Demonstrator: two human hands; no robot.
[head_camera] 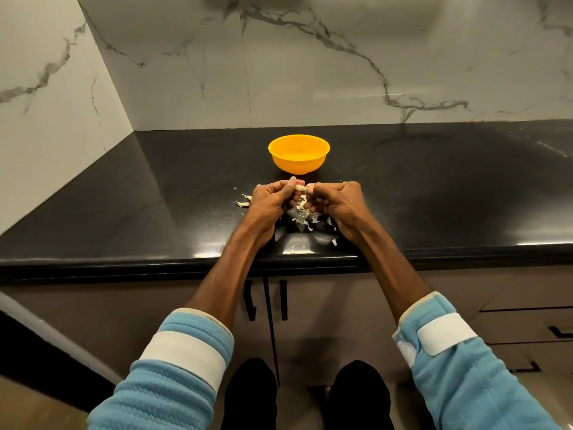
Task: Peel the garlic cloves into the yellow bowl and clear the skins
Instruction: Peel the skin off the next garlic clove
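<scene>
A yellow bowl stands on the black counter, just beyond my hands. My left hand and my right hand meet above the counter and both pinch one pale garlic clove between their fingertips. Loose papery garlic skins lie scattered on the counter under and between my hands. A few more skin pieces lie to the left of my left hand. What lies inside the bowl cannot be made out.
The black counter runs wide to both sides, with a marble wall behind and at the left. Its front edge lies under my wrists. Cabinet doors with dark handles are below.
</scene>
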